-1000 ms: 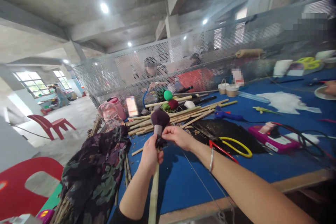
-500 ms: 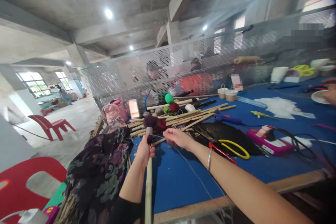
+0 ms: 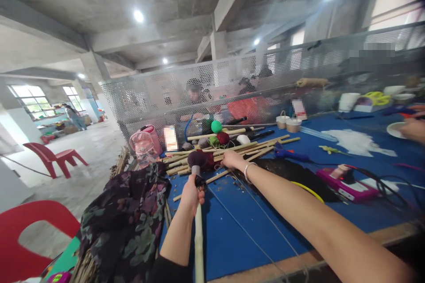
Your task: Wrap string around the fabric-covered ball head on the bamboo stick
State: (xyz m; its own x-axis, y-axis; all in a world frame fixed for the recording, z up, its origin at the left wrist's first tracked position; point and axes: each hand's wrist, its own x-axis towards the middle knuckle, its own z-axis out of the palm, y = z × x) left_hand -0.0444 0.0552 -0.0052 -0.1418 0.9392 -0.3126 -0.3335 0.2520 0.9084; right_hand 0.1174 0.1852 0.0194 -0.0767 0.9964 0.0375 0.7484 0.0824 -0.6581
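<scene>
My left hand (image 3: 192,192) is wrapped around an upright bamboo stick (image 3: 198,239). At its top sits a dark purple ball-shaped head (image 3: 197,159) above a grey collar (image 3: 195,170), with something dark bunched beside my fingers. My right hand (image 3: 232,159) is closed on a thin string (image 3: 255,201) beyond the stick, over the pile of bamboo sticks (image 3: 255,146); its fingertips are partly hidden. One strand slants from the stick down over the table's front edge, another from my right hand. Scissors with a yellow handle (image 3: 310,190) lie mostly under my right forearm.
Green, dark red and white balls (image 3: 216,126) lie among the sticks. A blue glue gun (image 3: 290,154), a purple power strip (image 3: 348,185) and dark cloth (image 3: 285,170) are on the right. Patterned fabric (image 3: 126,221) drapes at left. A co-worker's hand (image 3: 415,126) shows at far right.
My right hand has moved forward and away from the stick, drawing the string outward over the stick pile. My left hand still grips the bamboo stick. The forearm now covers most of the scissors.
</scene>
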